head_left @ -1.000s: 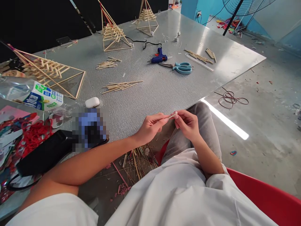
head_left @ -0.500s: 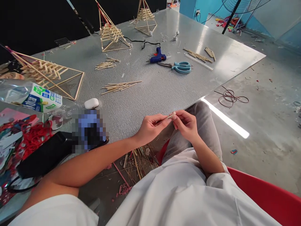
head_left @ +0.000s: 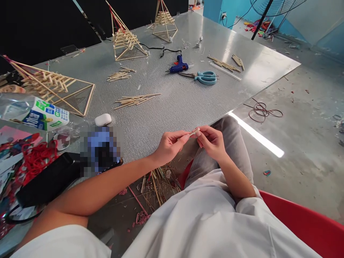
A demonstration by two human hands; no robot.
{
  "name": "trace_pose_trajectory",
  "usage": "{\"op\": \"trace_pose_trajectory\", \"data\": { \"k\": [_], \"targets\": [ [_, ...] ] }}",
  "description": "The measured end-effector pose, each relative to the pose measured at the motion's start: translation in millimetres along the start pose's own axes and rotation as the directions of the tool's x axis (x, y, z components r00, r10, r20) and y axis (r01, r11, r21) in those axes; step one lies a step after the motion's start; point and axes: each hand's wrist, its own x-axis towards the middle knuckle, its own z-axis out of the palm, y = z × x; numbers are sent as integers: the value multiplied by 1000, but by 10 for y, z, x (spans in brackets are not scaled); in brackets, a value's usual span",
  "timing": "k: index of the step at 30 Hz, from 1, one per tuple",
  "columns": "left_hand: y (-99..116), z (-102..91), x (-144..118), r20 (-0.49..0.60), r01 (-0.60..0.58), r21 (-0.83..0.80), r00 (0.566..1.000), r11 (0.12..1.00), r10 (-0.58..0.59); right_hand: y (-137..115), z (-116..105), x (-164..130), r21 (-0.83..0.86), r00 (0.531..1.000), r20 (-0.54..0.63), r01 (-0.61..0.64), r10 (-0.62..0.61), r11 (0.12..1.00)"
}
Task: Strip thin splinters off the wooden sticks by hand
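Observation:
Between my hands, above my lap at the table's near edge, is a short thin wooden stick (head_left: 193,133). My left hand (head_left: 172,145) pinches one end between thumb and fingers. My right hand (head_left: 213,142) is closed on the other end, thumb against fingertips. Most of the stick is covered by the fingers. The nearest pile of loose wooden sticks (head_left: 137,100) lies on the grey table (head_left: 172,114) ahead of my left hand. Farther back are a blue glue gun (head_left: 179,66) and scissors (head_left: 205,77) with light-blue handles.
Stick pyramid frames (head_left: 125,44) stand along the back and left. A plastic bottle (head_left: 51,113), a white case (head_left: 103,119), a blurred phone-like object (head_left: 104,148) and a black pouch (head_left: 48,179) lie left. More sticks (head_left: 224,63) lie at the right; a cord (head_left: 262,111) is on the floor.
My left thumb and fingers have slid slightly back to the left, so more of the stick shows between my hands. The whole view has shifted a little.

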Motion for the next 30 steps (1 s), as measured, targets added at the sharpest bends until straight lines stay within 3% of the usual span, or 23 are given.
{"op": "trace_pose_trajectory", "data": {
  "k": [11,20,30],
  "targets": [
    [60,30,-13,-38,-19,47,999,999,21,-30,50,-62,-48,1000,-22,0,-1,999],
    [-56,23,-14,24,-13,-9,1000,1000,13,-36,35,-20,8,996,-59,-69,70,998],
    [26,43,-22,-65,-21,42,998,999,24,-52,53,-85,-41,999,6,-35,35,999]
  ]
}}
